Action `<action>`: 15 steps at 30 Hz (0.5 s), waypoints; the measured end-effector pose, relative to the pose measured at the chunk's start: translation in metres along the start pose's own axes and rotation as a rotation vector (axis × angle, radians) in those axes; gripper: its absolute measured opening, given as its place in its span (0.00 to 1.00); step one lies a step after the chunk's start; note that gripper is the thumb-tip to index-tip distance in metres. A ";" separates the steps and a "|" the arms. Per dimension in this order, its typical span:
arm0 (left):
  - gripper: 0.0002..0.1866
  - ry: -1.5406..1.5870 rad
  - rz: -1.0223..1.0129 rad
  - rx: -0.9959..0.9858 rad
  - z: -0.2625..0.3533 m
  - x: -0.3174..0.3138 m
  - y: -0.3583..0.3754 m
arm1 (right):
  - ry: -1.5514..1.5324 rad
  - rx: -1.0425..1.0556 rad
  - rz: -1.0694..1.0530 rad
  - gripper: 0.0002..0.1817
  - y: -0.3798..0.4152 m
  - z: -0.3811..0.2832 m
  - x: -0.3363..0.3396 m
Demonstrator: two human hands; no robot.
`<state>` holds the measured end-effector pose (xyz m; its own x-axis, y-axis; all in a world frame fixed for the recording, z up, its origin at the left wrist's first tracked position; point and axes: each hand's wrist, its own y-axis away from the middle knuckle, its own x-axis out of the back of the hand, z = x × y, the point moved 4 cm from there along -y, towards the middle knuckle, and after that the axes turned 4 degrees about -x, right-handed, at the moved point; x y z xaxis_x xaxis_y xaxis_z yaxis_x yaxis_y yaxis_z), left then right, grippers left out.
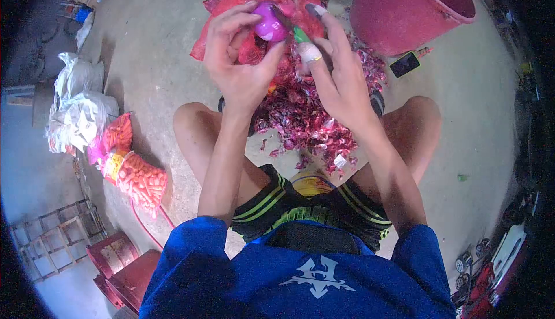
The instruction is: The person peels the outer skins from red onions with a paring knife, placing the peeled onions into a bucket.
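A shiny purple onion (269, 23) is held between the thumb and fingers of my left hand (240, 59). My right hand (338, 67), with white wrapping on its thumb and a covered fingertip, grips a small knife by its green handle (300, 34); the dark blade points toward the onion. Behind both hands lies a red mesh bag (231, 15) with onions in it. Below them, a heap of purple onion skins (312, 117) covers the floor between my legs.
A large red tub (399, 18) stands at the upper right, with a phone-like device (404, 64) on the floor beside it. At left are white sacks (87, 114) and a bag of carrots (139, 177). Red containers (130, 273) stand at the lower left.
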<state>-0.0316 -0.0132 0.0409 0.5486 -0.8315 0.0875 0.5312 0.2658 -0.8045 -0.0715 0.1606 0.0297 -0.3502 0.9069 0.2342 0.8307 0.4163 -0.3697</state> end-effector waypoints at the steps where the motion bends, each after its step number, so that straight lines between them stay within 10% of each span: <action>1: 0.32 0.076 -0.021 0.139 0.001 0.000 -0.001 | 0.021 0.013 -0.004 0.36 -0.001 -0.001 0.001; 15: 0.32 0.864 0.070 0.680 -0.005 -0.006 0.013 | 0.013 0.172 -0.161 0.30 -0.013 -0.011 0.022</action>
<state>-0.0317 -0.0070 0.0266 0.0958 -0.7949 -0.5992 0.9069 0.3178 -0.2767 -0.0848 0.1743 0.0492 -0.4654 0.8277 0.3134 0.6785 0.5611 -0.4742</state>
